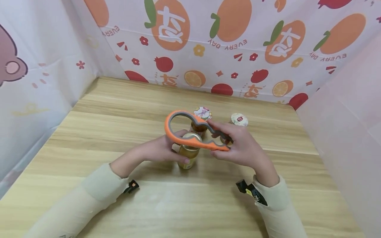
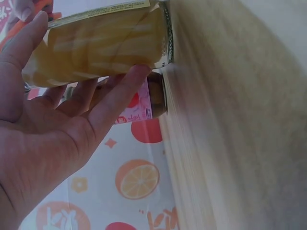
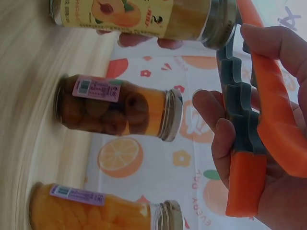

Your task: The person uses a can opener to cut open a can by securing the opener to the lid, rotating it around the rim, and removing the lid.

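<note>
An orange jar opener (image 1: 190, 142) with a grey toothed inner edge is gripped by its handles in my right hand (image 1: 242, 143). Its round loop reaches left, over the lid of a jar of yellow fruit pieces (image 1: 188, 155) in the head view. My left hand (image 1: 160, 148) holds that jar, thumb on the near side and fingers round the back. The jar stands upright, its peach-pictured label (image 3: 117, 12) showing in the right wrist view. Between the opener's handles, the grey teeth (image 3: 240, 91) show clearly from the right wrist.
Behind the held jar stands a jar of dark round fruit (image 3: 115, 108) with a patterned lid (image 1: 203, 113). To its right is a jar of orange fruit (image 3: 91, 211), partly hidden by my right hand in the head view. A fruit-print curtain (image 1: 196, 59) hangs behind the wooden table (image 1: 190, 205).
</note>
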Motion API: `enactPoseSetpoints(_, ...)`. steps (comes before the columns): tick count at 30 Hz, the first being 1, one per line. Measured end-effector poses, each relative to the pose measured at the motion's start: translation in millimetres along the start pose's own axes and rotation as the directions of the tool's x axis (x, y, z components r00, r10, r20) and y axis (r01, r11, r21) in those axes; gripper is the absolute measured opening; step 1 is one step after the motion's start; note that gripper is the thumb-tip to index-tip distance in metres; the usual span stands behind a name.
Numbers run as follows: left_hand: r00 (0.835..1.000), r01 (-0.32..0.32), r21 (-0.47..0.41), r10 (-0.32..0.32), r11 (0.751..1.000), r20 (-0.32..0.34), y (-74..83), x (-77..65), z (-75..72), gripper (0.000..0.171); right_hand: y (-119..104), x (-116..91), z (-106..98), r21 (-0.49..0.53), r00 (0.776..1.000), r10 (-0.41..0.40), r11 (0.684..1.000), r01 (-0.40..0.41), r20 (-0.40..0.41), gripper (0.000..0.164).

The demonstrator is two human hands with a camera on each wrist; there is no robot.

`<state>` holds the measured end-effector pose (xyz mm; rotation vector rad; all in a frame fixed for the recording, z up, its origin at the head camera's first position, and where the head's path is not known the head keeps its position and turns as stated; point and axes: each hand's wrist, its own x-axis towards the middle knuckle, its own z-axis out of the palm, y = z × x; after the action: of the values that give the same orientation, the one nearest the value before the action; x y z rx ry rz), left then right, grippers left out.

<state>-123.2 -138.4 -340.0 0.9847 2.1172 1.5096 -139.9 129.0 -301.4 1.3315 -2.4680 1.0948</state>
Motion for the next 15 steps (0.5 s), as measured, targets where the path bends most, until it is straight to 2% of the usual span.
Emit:
enactPoseSetpoints(2,1.0,-0.022,0.029,0.022,0.999,0.0,5.6,1.1,1.9,0.069,5,-1,3,-0.003,1.0,-0.002,1.0,0.003,0.014,0.073)
enactPoseSetpoints(7,1.0,-0.006,0.021,0.007,1.0,-0.006,9.1,2.5,5.7,0.073,8,-2,5,-0.017,0.999,-0.012,1.0,0.013,0.047,0.072)
enactPoseSetpoints(11,0.996,-0.083,-0.004,0.083,0.997,0.018,10.5,7.3,8.3,0.075,7,-3,2,-0.028,0.997,-0.006,1.0,0.009,0.075,0.071)
enactPoseSetpoints(15,0.984,-0.162,-0.026,0.164,0.986,0.067,13.3,11.6,11.8,0.077,5,-5,-2,-0.032,0.994,-0.022,0.999,0.026,0.111,0.071)
